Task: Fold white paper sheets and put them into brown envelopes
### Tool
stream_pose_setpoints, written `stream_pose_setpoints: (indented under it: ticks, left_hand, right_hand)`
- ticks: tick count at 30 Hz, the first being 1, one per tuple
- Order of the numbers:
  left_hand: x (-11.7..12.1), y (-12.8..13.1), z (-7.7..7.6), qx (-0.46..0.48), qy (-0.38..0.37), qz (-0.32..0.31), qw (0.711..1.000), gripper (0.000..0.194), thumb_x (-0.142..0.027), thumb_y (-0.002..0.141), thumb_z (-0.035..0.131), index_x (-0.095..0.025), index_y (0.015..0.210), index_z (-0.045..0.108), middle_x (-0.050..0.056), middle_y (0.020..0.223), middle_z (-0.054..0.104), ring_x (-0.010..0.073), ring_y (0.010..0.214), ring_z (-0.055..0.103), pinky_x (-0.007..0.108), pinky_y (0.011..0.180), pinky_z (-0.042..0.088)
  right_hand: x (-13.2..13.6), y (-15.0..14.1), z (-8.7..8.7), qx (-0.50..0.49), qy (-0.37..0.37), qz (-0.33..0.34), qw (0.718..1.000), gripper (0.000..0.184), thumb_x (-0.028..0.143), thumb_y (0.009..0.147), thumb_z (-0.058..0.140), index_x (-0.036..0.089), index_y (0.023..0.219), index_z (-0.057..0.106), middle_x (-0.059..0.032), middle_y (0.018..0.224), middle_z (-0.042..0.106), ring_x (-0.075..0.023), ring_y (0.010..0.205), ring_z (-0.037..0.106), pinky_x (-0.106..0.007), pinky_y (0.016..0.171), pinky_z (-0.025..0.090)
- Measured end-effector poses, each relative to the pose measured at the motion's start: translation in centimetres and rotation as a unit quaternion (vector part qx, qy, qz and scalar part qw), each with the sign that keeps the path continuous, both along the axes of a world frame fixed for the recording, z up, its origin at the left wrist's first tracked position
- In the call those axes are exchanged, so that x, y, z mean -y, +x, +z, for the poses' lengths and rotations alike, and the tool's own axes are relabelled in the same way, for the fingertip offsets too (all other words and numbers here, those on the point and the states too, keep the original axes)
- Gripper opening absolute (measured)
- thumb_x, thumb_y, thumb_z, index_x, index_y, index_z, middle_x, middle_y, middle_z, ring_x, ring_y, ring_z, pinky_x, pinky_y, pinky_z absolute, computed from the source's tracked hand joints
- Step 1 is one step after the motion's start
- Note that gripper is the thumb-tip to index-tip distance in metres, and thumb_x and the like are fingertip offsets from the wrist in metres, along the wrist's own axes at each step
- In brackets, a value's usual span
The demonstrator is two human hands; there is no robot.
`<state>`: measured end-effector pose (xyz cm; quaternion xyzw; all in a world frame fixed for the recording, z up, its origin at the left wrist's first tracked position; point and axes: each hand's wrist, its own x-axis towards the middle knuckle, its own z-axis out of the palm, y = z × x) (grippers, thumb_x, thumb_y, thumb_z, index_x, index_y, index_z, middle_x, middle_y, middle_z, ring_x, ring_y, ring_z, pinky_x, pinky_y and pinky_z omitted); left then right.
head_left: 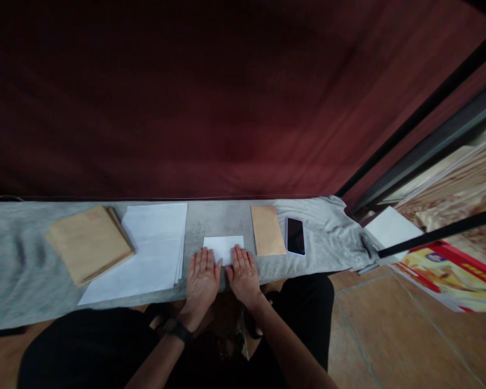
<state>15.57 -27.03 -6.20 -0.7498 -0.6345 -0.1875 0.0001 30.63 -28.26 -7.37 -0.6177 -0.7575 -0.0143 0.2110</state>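
Note:
A small white folded sheet of paper lies on the grey cloth in front of me, at its near edge. My left hand rests flat on the paper's left part, its fingers stretched out. On the right part lies my right hand, also flat with fingers extended. The two thumbs come close together over the paper's near side, and the palms hide its lower corners. Just right of the paper is a single brown envelope. To the left lies a stack of large white sheets.
Several brown envelopes are piled partly over the white sheets. A phone with a dark screen lies right of the single envelope. Grey cloth covers the narrow surface. Behind it hangs a dark red curtain. A colourful box stands at the right.

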Motion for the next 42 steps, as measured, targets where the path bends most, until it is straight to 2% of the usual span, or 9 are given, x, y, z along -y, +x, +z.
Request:
stream_pose_setpoints:
  ticks: [5,9,12,16,19,23,30,38,42]
  left_hand:
    - [-3.3,2.2,1.3,-0.024,-0.05,-0.061,0.997,0.059,-0.036,0.102,0.029,-0.006,0.151,0.041,0.016,0.16,0.037,0.027,0.151,0.029,0.046,0.124,0.024]
    - [-4.6,1.5,0.6,-0.051,-0.063,-0.05,0.995,0.062,-0.041,0.102,0.029,-0.005,0.15,0.042,0.019,0.159,0.037,0.0293,0.15,0.031,0.048,0.123,0.025]
    - [-4.4,-0.4,-0.4,-0.051,-0.047,-0.022,0.997,0.064,-0.042,0.101,0.029,-0.002,0.15,0.041,0.021,0.159,0.037,0.0309,0.15,0.032,0.049,0.122,0.026]
    - [-4.0,-1.7,-1.0,-0.054,-0.027,-0.003,0.998,0.065,-0.042,0.101,0.029,0.0,0.149,0.041,0.022,0.157,0.04,0.032,0.148,0.035,0.049,0.122,0.026]
    - [-3.8,-1.7,-0.9,-0.059,-0.022,-0.005,0.998,0.064,-0.04,0.101,0.028,0.001,0.149,0.041,0.022,0.157,0.04,0.032,0.148,0.035,0.049,0.121,0.027]
    - [-3.8,-1.6,-1.0,-0.06,-0.027,-0.011,0.998,0.061,-0.033,0.1,0.027,0.0,0.149,0.041,0.021,0.157,0.039,0.0306,0.149,0.034,0.05,0.121,0.028]
    - [-3.7,-1.7,-1.3,-0.046,-0.021,-0.012,0.999,0.062,-0.034,0.1,0.03,-0.002,0.152,0.036,0.02,0.157,0.04,0.0294,0.149,0.033,0.05,0.122,0.027]
    - [-2.3,-3.7,-2.0,-0.065,-0.007,-0.095,0.993,0.062,-0.044,0.102,0.029,-0.009,0.151,0.043,0.017,0.16,0.036,0.0296,0.15,0.032,0.053,0.121,0.027]
    - [-1.8,-4.1,-1.8,-0.067,-0.013,-0.108,0.992,0.062,-0.045,0.102,0.029,-0.011,0.152,0.041,0.016,0.16,0.037,0.0285,0.15,0.031,0.052,0.122,0.025]
  right_hand:
    - [-0.3,0.0,0.0,0.011,-0.01,0.008,1.0,0.055,0.034,0.103,0.045,0.011,0.153,0.04,-0.0129,0.157,0.041,-0.0257,0.147,0.037,-0.044,0.122,0.027]
    - [-0.3,0.1,-0.5,0.018,0.014,0.011,1.0,0.056,0.036,0.103,0.046,0.009,0.151,0.043,-0.0132,0.157,0.042,-0.0252,0.146,0.039,-0.043,0.122,0.027]
    - [-0.6,0.0,-0.2,0.006,0.012,0.0,1.0,0.052,0.033,0.103,0.045,0.009,0.149,0.046,-0.0128,0.154,0.046,-0.0244,0.142,0.044,-0.042,0.121,0.029]
    - [-2.4,-0.9,1.3,-0.033,-0.027,-0.025,0.999,0.043,0.028,0.102,0.044,0.01,0.138,0.059,-0.015,0.142,0.06,-0.0264,0.133,0.055,-0.046,0.119,0.031]
    - [-3.9,-2.0,1.8,-0.052,-0.026,-0.012,0.998,0.045,0.03,0.104,0.04,0.011,0.141,0.056,-0.0151,0.146,0.056,-0.0265,0.136,0.052,-0.046,0.117,0.035]
    - [-4.4,-2.7,1.0,-0.024,-0.018,0.026,0.999,0.05,0.039,0.105,0.041,0.014,0.148,0.048,-0.0145,0.155,0.045,-0.0253,0.143,0.043,-0.044,0.117,0.035]
    - [-3.8,-1.7,-0.2,0.004,-0.013,-0.008,1.0,0.057,0.042,0.103,0.046,0.013,0.153,0.041,-0.0184,0.16,0.035,-0.0295,0.146,0.037,-0.047,0.118,0.031]
    - [-3.8,-1.4,-0.8,0.019,0.011,-0.012,1.0,0.06,0.041,0.103,0.045,0.011,0.154,0.037,-0.0195,0.16,0.035,-0.0303,0.147,0.035,-0.049,0.118,0.03]
    - [-3.9,-1.4,-1.0,0.014,0.022,-0.017,1.0,0.059,0.041,0.102,0.046,0.011,0.153,0.04,-0.0199,0.159,0.037,-0.0305,0.147,0.036,-0.049,0.117,0.031]
